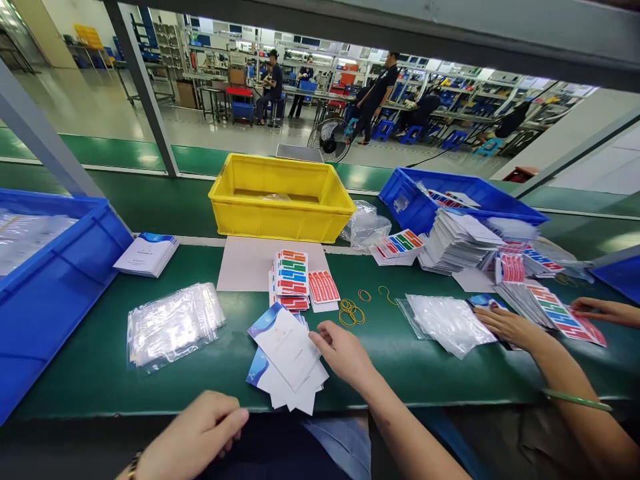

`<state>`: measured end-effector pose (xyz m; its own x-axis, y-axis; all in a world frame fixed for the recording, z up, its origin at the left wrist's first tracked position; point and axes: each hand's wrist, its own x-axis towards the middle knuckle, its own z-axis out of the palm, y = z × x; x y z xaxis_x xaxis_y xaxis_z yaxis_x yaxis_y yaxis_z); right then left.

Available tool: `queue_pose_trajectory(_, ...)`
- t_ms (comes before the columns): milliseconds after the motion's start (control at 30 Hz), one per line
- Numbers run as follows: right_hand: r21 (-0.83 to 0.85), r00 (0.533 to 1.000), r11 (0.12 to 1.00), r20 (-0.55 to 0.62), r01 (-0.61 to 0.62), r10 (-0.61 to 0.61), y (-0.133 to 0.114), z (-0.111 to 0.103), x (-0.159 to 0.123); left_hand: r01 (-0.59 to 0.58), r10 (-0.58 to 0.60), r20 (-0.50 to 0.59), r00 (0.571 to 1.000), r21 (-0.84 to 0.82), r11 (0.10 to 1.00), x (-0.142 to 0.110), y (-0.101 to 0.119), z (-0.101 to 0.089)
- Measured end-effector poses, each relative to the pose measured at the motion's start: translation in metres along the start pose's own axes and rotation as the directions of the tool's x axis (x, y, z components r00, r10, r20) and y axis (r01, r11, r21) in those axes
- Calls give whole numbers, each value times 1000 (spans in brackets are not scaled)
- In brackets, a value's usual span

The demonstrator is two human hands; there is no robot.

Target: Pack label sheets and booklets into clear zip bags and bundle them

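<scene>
My right hand (345,353) is at the right edge of the top white booklet (286,345), which has a blue wave corner. Its thumb tip meets or nearly meets that edge; the fingers are loosely bent and apart from the thumb. Beneath lie more booklets (260,370), fanned at different angles. My left hand (207,423) hovers at the table's front edge, fingers curled in and thumb forward, with nothing visible in it. Behind the booklets stand a stack of colourful sticker sheets (292,273) and red sticker cards (324,288). Clear plastic bags (173,323) lie to the left.
Rubber bands (351,312) lie right of the cards. A yellow bin (283,220) stands at the back, blue bins (45,313) at both sides. A booklet stack (146,255) sits left. A co-worker's hand (510,327) rests beside plastic bags (447,321) at right.
</scene>
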<state>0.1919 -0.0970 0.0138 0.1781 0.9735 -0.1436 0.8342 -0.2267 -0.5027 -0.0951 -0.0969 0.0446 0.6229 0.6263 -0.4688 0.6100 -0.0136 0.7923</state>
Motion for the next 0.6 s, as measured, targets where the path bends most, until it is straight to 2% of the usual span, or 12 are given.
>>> queue_pose_trajectory(67,21,991,999,134,-26,23,0,3,4,137,-114,143,983,-161,977,25,-9,19)
queue_pose_trajectory(100,27,986,1000,164,-14,9,0,4,3,185,-150,165,975,-219,958,35,-12,27)
queue_pose_trajectory(167,43,981,999,192,22,-30,1,4,0,154,-140,76,987,-247,957,48,-15,35)
queue_pose_trajectory(233,58,972,997,225,53,-65,3,1,-3,53,-70,-75,995,-207,977,56,-11,31)
queue_pose_trajectory(333,95,979,995,195,32,-50,5,0,-6,-74,46,-285,958,-90,993,65,2,20)
queue_pose_trajectory(400,192,991,981,134,0,-26,3,7,-6,-54,29,-384,923,-55,997,76,9,19)
queue_pose_trajectory(500,365,992,930,98,43,-84,-4,28,-7,29,-96,-451,887,-154,988,96,11,31)
queue_pose_trajectory(600,412,992,911,116,-8,-44,-12,47,-9,-21,-118,-462,879,-285,958,115,8,47)
